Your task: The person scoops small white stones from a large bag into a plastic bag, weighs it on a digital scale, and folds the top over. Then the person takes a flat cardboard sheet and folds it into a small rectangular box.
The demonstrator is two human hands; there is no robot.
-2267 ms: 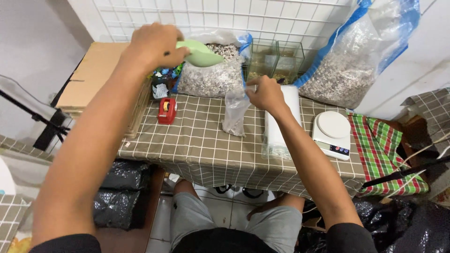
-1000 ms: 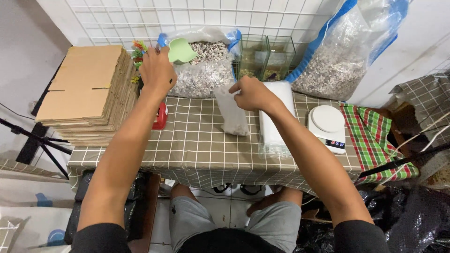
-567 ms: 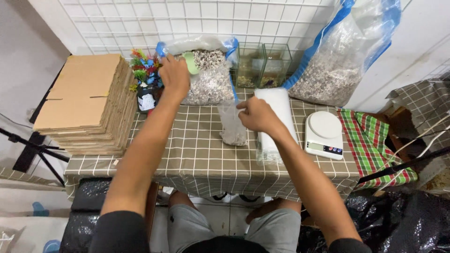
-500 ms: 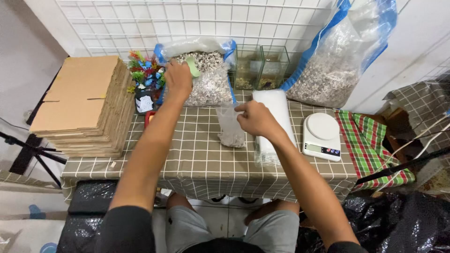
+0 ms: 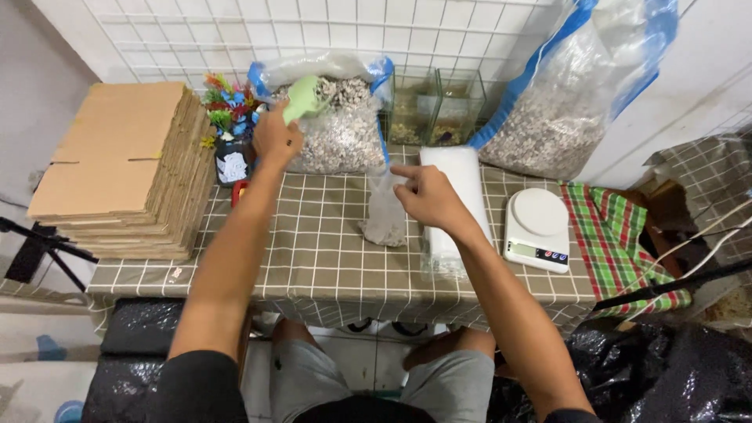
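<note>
Beneath the right hand [image 5: 427,196], pinched shut on its rim, hangs a small clear bag [image 5: 385,215] of gravel.

Two hands: left hand [image 5: 276,138], right hand [image 5: 427,193]. One green scoop [image 5: 301,98]. Two big gravel bags: one far centre [image 5: 338,133], one far right [image 5: 564,102]. One small clear bag [image 5: 385,215] on the table. Two glass tanks [image 5: 435,106] (side by side, far). One scale [image 5: 536,229], right. One cardboard stack [image 5: 125,168], left. One stack of clear bags [image 5: 456,204]. One plaid cloth [image 5: 619,235], right
</note>
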